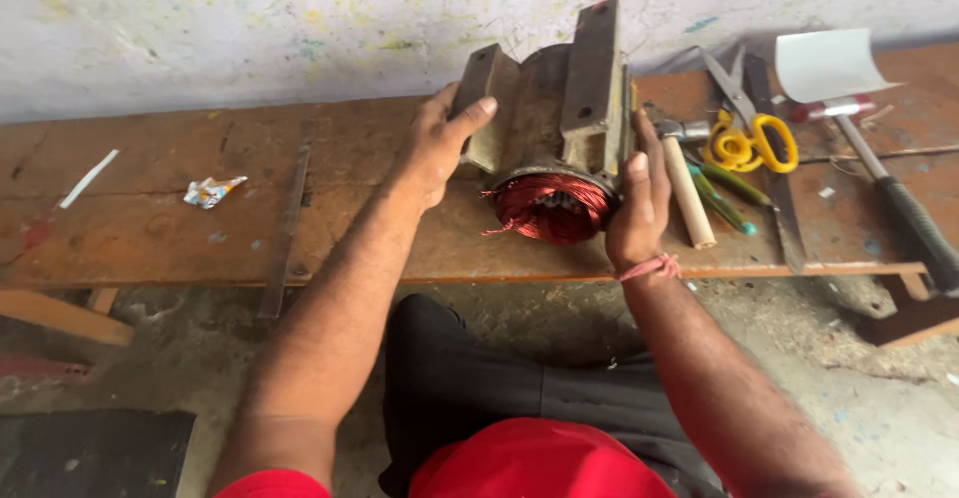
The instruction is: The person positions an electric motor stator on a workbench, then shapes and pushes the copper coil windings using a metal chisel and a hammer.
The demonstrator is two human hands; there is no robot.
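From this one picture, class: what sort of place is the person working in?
Probably a small motor repair workshop. Both hands hold a metal motor housing with red copper windings on a worn wooden bench, beside a hammer, yellow-handled scissors and screwdrivers, against a paint-spattered wall.

Both arms reach forward, left hand (437, 148) and right hand (639, 203) facing each other, fingers (470, 118) loosely curved.

Under my hands the motor housing (544, 108) is dull, rough cast metal, its coil (552, 206) glossy copper wire. The bench (180, 218) is worn, matt wood.
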